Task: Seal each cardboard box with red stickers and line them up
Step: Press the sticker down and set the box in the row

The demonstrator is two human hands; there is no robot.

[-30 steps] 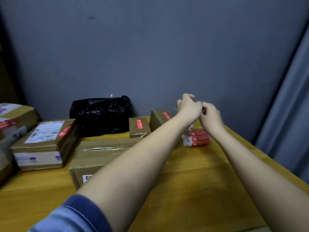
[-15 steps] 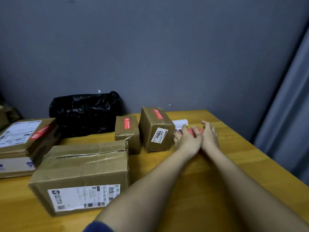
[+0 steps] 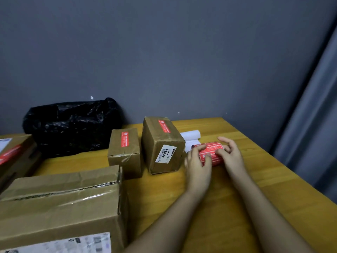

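Observation:
A roll of red stickers lies on the wooden table right of the boxes. My left hand grips its left end and my right hand its right end, fingers curled over the top. Two small cardboard boxes stand side by side, one and a taller one, each with a red sticker on top. A large taped box without a red sticker sits at the near left. Another box with a red sticker is at the far left edge.
A black plastic bag rests against the grey wall behind the boxes. White backing paper trails from the roll behind it. A grey curtain hangs past the table's right edge.
Both hands came down from raised in the air onto the sticker roll on the table. The camera view moved closer and to the right.

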